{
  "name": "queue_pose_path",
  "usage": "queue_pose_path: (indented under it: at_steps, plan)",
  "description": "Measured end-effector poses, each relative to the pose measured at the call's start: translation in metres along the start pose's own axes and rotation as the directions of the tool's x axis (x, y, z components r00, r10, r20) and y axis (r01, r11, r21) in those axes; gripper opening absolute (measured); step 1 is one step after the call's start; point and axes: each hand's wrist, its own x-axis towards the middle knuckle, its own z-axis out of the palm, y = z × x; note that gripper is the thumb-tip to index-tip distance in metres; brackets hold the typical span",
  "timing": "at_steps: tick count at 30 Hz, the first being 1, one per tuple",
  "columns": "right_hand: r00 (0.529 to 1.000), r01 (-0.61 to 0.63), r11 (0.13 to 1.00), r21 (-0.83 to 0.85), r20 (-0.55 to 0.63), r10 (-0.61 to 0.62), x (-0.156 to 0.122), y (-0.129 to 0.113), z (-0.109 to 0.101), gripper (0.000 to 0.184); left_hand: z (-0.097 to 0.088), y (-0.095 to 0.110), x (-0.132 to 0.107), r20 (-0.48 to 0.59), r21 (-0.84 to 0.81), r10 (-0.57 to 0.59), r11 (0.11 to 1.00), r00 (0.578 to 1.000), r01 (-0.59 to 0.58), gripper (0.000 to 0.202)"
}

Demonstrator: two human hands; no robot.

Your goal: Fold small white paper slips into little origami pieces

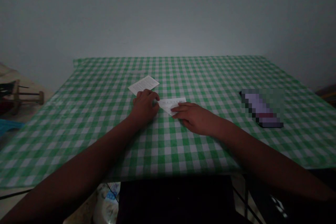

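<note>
A small white printed paper slip (172,105) lies on the green gingham tablecloth (168,70) between my hands. My left hand (144,106) is curled, with its fingertips at the slip's left end. My right hand (195,118) comes in from the right, its fingers over the slip's lower right part. The hands seem to hold the slip between them, and they hide part of it. A second white printed card (144,85) lies flat just beyond my left hand, apart from it.
A dark phone (262,109), partly obscured by pixelation, lies on the cloth to the right. A wooden spindle-like object (28,96) and a blue cloth stand beyond the table's left edge. A wall rises behind the table. A dark seat and a plastic bag sit below the near edge.
</note>
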Motion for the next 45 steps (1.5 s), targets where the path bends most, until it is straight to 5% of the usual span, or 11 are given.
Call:
queue_pose_path:
  at_steps: [3, 7, 12, 24, 28, 32, 35, 38, 41, 45]
  plan:
    - [1.000, 0.013, 0.999, 0.033, -0.028, -0.012, 0.002, 0.001, 0.001, 0.034, -0.003, 0.009, -0.004, 0.013, -0.064, 0.154, 0.986, 0.988, -0.152, 0.020]
    - [0.998, -0.037, 0.996, 0.080, -0.057, 0.042, 0.005, 0.000, 0.002, 0.037, -0.003, 0.023, -0.012, 0.135, -0.231, 0.387, 0.908, 0.912, -0.351, 0.025]
    - [0.995, -0.086, 0.995, 0.056, -0.051, 0.089, 0.005, 0.000, 0.005, 0.034, 0.000, 0.024, -0.013, 0.158, -0.195, 0.336, 0.933, 0.929, -0.304, 0.011]
    - [0.996, -0.092, 0.996, 0.013, -0.004, 0.092, 0.002, -0.002, 0.002, 0.034, 0.003, -0.009, 0.005, 0.044, -0.045, 0.096, 0.995, 0.994, -0.094, 0.016]
    - [0.993, -0.115, 0.993, -0.039, 0.017, 0.116, 0.001, -0.006, 0.001, 0.035, -0.004, 0.003, 0.000, 0.000, -0.136, 0.153, 0.979, 0.988, -0.152, 0.021]
    - [0.995, -0.095, 0.993, -0.070, 0.003, 0.096, 0.001, -0.011, 0.001, 0.039, -0.005, 0.022, -0.010, 0.120, -0.242, 0.364, 0.913, 0.924, -0.328, 0.020]
    - [0.988, -0.115, 0.993, 0.033, -0.098, 0.118, 0.001, -0.008, -0.003, 0.037, -0.002, 0.028, -0.014, 0.159, -0.173, 0.397, 0.913, 0.904, -0.371, 0.017]
    - [0.920, -0.201, 0.972, 0.125, -0.315, 0.231, 0.000, 0.002, -0.010, 0.032, 0.000, 0.026, -0.013, 0.187, -0.100, 0.361, 0.932, 0.914, -0.348, 0.021]
    - [0.847, -0.248, 0.958, 0.146, -0.447, 0.287, -0.002, 0.015, -0.016, 0.030, -0.002, 0.023, -0.011, 0.264, -0.157, 0.407, 0.913, 0.874, -0.377, 0.022]
    - [0.897, -0.134, 0.983, 0.128, -0.405, 0.175, -0.003, 0.027, -0.016, 0.032, -0.004, 0.019, -0.011, 0.340, -0.275, 0.511, 0.857, 0.790, -0.436, 0.040]
